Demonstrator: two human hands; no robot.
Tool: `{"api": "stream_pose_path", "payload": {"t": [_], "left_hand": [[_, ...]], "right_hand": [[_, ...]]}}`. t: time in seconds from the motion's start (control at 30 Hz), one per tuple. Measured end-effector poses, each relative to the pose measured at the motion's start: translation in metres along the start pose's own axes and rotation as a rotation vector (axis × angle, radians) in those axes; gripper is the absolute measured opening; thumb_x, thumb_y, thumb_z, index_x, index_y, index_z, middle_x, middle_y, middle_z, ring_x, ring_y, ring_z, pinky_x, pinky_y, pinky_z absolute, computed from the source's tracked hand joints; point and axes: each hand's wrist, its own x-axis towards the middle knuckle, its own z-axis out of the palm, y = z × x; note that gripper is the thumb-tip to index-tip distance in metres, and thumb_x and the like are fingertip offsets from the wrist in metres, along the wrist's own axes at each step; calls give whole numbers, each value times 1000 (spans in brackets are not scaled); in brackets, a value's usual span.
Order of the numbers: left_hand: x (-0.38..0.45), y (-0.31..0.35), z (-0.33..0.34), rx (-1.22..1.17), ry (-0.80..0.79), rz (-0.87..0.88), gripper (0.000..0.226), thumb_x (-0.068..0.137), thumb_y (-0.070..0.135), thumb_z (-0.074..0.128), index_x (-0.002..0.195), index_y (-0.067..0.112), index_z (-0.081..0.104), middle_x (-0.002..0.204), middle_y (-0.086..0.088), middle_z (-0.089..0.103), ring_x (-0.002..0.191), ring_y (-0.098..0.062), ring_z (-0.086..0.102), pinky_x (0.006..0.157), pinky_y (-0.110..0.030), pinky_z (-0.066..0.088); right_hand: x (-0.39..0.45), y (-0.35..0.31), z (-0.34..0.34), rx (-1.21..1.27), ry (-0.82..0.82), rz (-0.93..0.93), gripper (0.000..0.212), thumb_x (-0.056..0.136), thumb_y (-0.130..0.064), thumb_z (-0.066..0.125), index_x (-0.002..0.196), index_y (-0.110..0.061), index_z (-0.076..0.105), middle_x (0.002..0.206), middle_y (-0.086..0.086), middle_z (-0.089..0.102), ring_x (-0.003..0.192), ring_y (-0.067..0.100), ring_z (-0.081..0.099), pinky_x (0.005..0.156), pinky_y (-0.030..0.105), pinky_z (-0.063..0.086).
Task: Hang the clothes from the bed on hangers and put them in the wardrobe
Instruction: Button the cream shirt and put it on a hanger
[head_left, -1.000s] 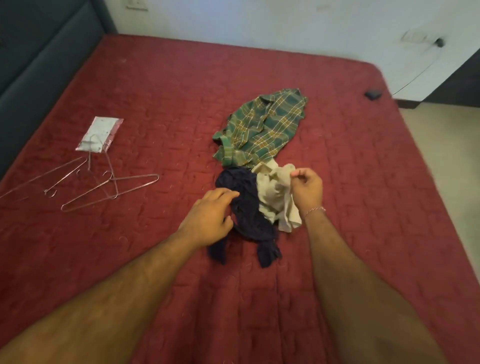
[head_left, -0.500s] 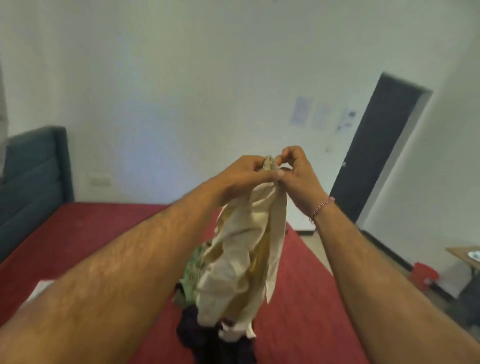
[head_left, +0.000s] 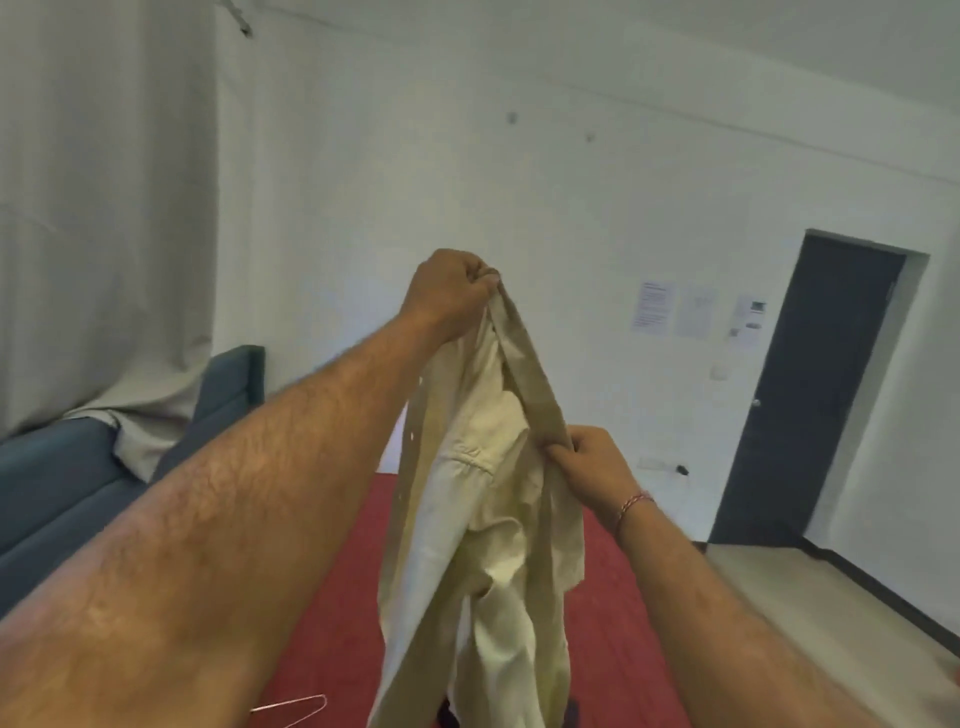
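Note:
A cream shirt (head_left: 483, 530) hangs in the air above the red bed (head_left: 358, 597). My left hand (head_left: 452, 291) grips its top edge, raised high. Lower and to the right, my right hand (head_left: 587, 462) pinches the same edge of the shirt. The cloth drapes down between my arms and hides the other clothes on the bed. A bit of a wire hanger (head_left: 296, 704) shows on the bed at the bottom, under my left arm. No wardrobe is in view.
A blue headboard (head_left: 228, 384) stands at the left with a grey curtain (head_left: 104, 208) draped over it. A dark door (head_left: 810, 395) is in the right wall, with papers (head_left: 654, 306) stuck beside it. Pale floor (head_left: 831, 592) lies right of the bed.
The cream shirt came up off the bed in both hands. Since half a second ago my left hand rose higher and my right hand slid down along the edge, spreading the cloth.

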Motion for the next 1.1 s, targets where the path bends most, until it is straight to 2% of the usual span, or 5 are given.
{"api": "stream_pose_path", "payload": {"t": [0.37, 0.6, 0.7, 0.97, 1.1], "left_hand": [[-87, -31, -56, 293, -157, -194, 22, 96, 28, 69, 82, 14, 78, 98, -6, 78, 90, -20, 69, 78, -31, 53], [-91, 22, -114, -20, 66, -178, 38, 106, 39, 52, 91, 15, 77, 87, -4, 75, 78, -22, 65, 75, -33, 52], [-100, 43, -153, -150, -332, -195, 49, 106, 49, 49, 102, 8, 75, 90, -11, 75, 73, -23, 66, 67, -36, 52], [-126, 17, -183, 362, -507, 73, 73, 82, 39, 81, 145, 27, 46, 118, 3, 64, 105, -19, 65, 93, -35, 55], [-138, -24, -197, 640, -363, 45, 25, 89, 22, 61, 114, 24, 55, 108, -5, 66, 90, -26, 62, 80, -41, 56]], "right_hand": [[-94, -115, 6, 620, -441, -376, 28, 100, -4, 55, 106, 20, 67, 135, 12, 68, 130, 31, 60, 109, 46, 49], [-90, -177, 32, 92, -236, -457, 34, 85, -11, 45, 95, -2, 76, 102, 7, 70, 97, 19, 62, 87, 41, 51], [-89, -191, 43, -254, -155, -534, 28, 93, -7, 53, 96, -18, 79, 103, -3, 62, 94, 14, 58, 77, 20, 42], [-72, -225, 73, -220, -7, -505, 20, 88, -6, 64, 92, -16, 80, 92, -4, 66, 93, 17, 61, 82, 26, 46], [-63, -255, 84, -500, -29, -610, 15, 90, -9, 67, 92, -18, 77, 98, -4, 63, 90, 16, 60, 87, 29, 49]]}}
